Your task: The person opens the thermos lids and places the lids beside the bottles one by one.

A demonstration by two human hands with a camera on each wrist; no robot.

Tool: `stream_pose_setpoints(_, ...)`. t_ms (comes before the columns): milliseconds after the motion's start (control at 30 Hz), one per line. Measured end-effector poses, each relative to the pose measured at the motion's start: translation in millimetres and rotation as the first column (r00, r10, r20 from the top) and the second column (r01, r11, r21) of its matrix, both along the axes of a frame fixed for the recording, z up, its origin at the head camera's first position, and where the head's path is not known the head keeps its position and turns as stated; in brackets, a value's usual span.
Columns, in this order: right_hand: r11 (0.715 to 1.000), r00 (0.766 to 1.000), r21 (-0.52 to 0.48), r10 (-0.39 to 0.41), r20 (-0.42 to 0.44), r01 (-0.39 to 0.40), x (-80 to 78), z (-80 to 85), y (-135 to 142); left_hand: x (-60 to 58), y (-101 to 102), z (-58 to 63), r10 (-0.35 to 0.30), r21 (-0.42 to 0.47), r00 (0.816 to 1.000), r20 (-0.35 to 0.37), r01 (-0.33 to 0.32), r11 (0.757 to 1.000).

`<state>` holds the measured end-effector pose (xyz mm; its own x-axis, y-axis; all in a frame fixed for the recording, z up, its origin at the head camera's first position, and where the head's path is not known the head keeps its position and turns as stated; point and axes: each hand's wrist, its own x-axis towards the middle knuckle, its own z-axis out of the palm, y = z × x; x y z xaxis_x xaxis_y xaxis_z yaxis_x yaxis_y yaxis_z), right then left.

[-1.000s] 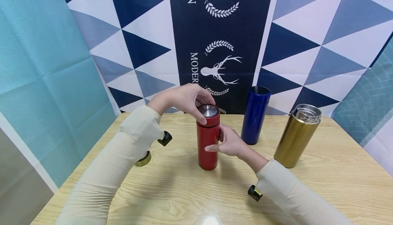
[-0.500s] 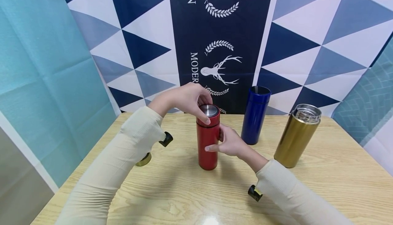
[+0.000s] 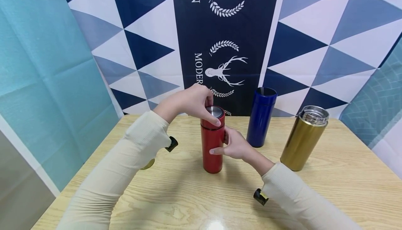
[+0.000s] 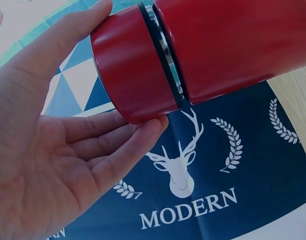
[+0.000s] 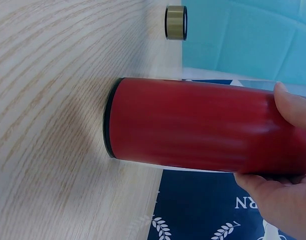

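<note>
A red thermos (image 3: 212, 153) stands upright on the wooden table, in the middle of the head view. Its red lid (image 3: 208, 124) has a silver top. My left hand (image 3: 193, 101) grips this lid from above, thumb across the front and fingers behind. In the left wrist view, a narrow shiny strip (image 4: 167, 52) shows between the lid's black rim and the body. My right hand (image 3: 235, 147) holds the body from the right, below the lid. The right wrist view shows its thumb and a finger on opposite sides of the red body, with the black base on the table.
To the right stand a blue thermos (image 3: 260, 121) and a gold thermos (image 3: 301, 146), whose steel threaded mouth is uncovered. A gold lid (image 5: 176, 23) lies at the left, partly behind my left sleeve in the head view. A patterned cloth (image 3: 150, 48) hangs behind the table.
My left thumb has slid rightward across the lid's front while the fingers behind shifted left, and the wrist moved slightly right. The right hand and thermos body stay in place.
</note>
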<state>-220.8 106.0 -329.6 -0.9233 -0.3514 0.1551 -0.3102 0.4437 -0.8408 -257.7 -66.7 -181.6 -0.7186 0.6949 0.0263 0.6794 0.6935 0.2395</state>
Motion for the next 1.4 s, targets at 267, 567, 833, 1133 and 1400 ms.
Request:
stream_pose_setpoints(267,1.0,1.0,0.0,-0.006,-0.003,0.006,0.3,0.1,2,4.4,6,-1.0,0.016,-0.003,0.997,-0.074,-0.016,1.0)
stream_pose_setpoints(567,1.0,1.0,0.011,-0.022,-0.013,0.023,-0.5,-2.2,5,5.4,3,-8.2,0.044,0.046,0.996,-0.077,-0.041,0.998)
stream_pose_setpoints(833,0.999,0.999,-0.038,0.007,-0.032,-0.008,-2.1,-5.1,4,-17.6,-19,-38.1,-0.147,0.275,0.964,0.22,0.083,0.958)
stream_pose_setpoints(1133,0.998,1.0,-0.061,0.012,-0.004,-0.012,-2.6,-5.5,2,-25.6,-27,-81.4,-0.292,0.665,0.87,0.399,-0.055,0.745)
stream_pose_setpoints(1400,0.999,1.0,-0.043,0.0,-0.006,0.0,-5.7,-7.0,2,-23.0,-25,-83.2,-0.306,0.712,0.869,0.389,-0.073,0.699)
